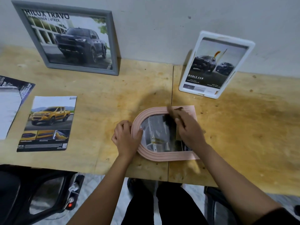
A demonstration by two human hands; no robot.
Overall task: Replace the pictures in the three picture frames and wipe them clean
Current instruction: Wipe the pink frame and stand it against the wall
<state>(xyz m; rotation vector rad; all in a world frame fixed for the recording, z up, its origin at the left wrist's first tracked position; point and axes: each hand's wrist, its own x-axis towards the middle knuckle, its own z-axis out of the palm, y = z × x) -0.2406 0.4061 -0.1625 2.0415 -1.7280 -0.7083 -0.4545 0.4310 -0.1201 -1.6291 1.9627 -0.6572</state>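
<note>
The pink arched picture frame is lying on the plywood table; the left hand is gripping its rim; the right hand is clutching a dark cloth on the glass; overlapping strokes should be suiting best.

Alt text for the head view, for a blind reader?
A person's left hand grips the rim of a pink arched frame flat on a table while the right hand holds a blurred dark item over its glass. A grey frame and a white frame lean against the wall; a yellow-truck page lies left.
</note>
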